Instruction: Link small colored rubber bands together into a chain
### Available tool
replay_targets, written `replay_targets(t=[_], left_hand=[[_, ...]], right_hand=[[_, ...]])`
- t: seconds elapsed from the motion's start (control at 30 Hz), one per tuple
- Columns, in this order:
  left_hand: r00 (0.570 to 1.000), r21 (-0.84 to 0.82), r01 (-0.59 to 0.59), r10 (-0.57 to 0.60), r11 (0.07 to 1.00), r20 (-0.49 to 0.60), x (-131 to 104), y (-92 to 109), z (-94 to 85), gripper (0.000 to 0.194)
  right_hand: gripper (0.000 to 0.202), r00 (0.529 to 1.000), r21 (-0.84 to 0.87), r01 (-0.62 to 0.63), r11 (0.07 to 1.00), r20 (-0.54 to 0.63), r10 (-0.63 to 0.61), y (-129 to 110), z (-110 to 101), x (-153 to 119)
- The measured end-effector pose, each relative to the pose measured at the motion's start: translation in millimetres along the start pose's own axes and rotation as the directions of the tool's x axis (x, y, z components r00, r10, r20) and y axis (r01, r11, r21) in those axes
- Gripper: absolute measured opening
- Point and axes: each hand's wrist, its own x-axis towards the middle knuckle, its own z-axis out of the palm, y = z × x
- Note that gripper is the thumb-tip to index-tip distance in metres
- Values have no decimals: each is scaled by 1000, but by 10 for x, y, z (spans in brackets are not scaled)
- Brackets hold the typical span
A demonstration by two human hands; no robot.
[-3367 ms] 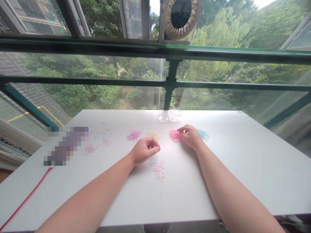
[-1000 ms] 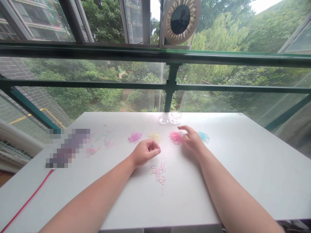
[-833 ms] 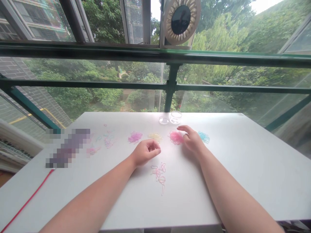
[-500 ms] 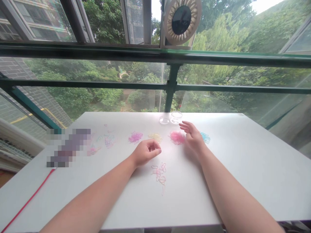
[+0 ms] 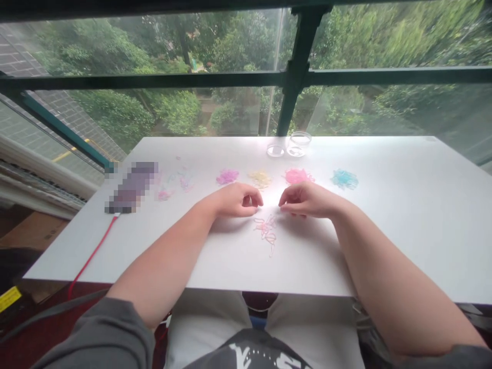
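My left hand (image 5: 241, 200) is closed in a loose pinch above the white table, just behind a small scatter of pink bands (image 5: 266, 225). Facing it from the right is my right hand (image 5: 303, 199), its fingers also curled together. Whatever either pinch holds is too small to make out. Behind the hands lie a purple pile (image 5: 227, 176), a yellow pile (image 5: 260, 178) and a bright pink pile (image 5: 298, 176). A blue pile (image 5: 345, 178) sits farther right.
Two clear round containers (image 5: 275, 150) (image 5: 299, 143) stand at the table's (image 5: 403, 215) back edge. Mixed loose bands (image 5: 185, 183) lie at the left, beside a pixelated object (image 5: 134, 185) with a red cable (image 5: 94, 252). A green-framed window is behind.
The view has tilted down. My right hand has moved from beside the pink and blue piles to near the front bands, and its spread fingers have curled in, facing my left hand.
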Motion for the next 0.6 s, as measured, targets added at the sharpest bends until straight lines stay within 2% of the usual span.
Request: replay_targets(t=[0.07, 0.13, 0.27, 0.47, 0.6], left_hand=[[1000, 30, -7, 6, 1000, 24, -6, 5, 0, 22], [999, 51, -21, 19, 998, 35, -2, 14, 8, 21], [998, 74, -58, 55, 996, 41, 7, 47, 27, 18], [993, 71, -91, 86, 993, 76, 9, 83, 55, 20], [992, 47, -86, 81, 995, 100, 12, 83, 66, 21]], right_hand=[[27, 996, -78, 32, 996, 86, -26, -51, 39, -3], [31, 993, -175, 65, 982, 105, -46, -88, 77, 5], [15, 994, -288, 79, 954, 98, -53, -128, 146, 34], [13, 995, -322, 90, 942, 70, -71, -109, 190, 70], [13, 995, -264, 87, 961, 70, -71, -87, 166, 67]])
